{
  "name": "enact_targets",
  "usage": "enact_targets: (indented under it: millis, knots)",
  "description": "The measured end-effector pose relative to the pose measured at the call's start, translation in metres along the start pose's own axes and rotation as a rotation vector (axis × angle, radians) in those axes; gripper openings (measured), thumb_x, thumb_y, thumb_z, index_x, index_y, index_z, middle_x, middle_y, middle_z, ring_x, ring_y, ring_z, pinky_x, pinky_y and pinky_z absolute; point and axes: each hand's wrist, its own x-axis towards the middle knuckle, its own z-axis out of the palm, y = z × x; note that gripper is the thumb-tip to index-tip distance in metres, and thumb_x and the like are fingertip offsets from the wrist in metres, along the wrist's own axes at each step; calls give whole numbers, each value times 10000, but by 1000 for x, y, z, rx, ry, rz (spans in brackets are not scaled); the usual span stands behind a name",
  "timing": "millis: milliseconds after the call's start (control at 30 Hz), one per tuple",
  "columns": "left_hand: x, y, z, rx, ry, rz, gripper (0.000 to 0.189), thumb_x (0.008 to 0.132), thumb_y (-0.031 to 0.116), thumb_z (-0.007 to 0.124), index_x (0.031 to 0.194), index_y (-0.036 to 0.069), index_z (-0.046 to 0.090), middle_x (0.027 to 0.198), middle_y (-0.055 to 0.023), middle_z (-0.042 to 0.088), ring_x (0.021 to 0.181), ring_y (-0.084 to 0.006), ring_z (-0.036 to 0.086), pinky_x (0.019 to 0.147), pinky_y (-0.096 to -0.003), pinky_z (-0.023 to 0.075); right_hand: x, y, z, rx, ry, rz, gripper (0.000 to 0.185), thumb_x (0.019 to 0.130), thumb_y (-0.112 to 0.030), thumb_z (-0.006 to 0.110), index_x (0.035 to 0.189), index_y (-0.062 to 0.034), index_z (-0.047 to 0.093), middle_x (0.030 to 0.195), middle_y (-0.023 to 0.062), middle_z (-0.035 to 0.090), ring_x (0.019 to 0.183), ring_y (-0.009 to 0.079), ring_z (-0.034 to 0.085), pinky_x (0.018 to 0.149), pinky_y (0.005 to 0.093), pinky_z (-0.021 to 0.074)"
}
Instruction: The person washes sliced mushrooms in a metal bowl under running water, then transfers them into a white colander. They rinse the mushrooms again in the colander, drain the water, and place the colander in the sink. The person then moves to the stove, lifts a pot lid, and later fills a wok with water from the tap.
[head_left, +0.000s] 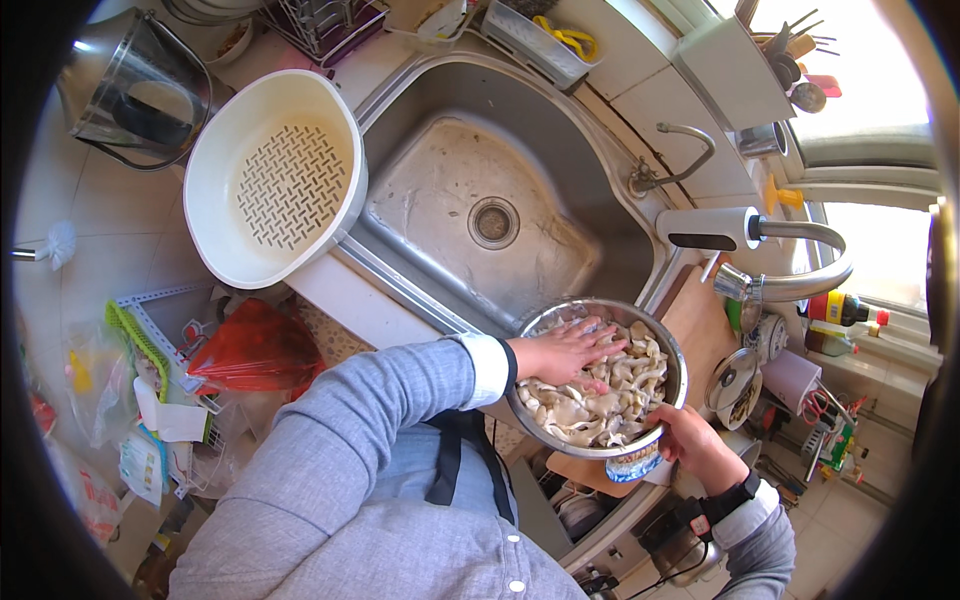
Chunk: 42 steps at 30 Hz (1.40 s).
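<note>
A round stainless-steel bowl (679, 360) full of wet, pale strips, apparently torn oyster mushrooms (637, 367), stands over the sink's near right corner. My left hand (571, 352) lies palm down on the strips with its fingers spread, holding nothing. On the lower right side, my right hand (690, 439) grips the bowl's rim; its thumb is by the edge and its other fingers are partly hidden. Left of the sink basin (427, 180) rests a white plastic colander (199, 180) with slots in its bottom and nothing in it.
Behind the sink's right edge rise a large faucet (806, 289) and a small tap (697, 165). A wooden board (694, 315) lies right of the bowl, near a glass lid (731, 379). A metal bucket (142, 90) is at upper left. A red plastic bag (259, 349) sits lower left.
</note>
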Motion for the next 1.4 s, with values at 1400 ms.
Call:
enact_targets:
  millis: [1400]
  knots:
    - [-7,0,-5,-32,15,-31,820,823,655,374,1436,256,4,1495,-117,-13,1367,-338,-50,1079,-514,71,-4,-19,1,-110,37,0,204,784,-199,535,686,-22,567,496,41,522,339,133,459,321,254,326]
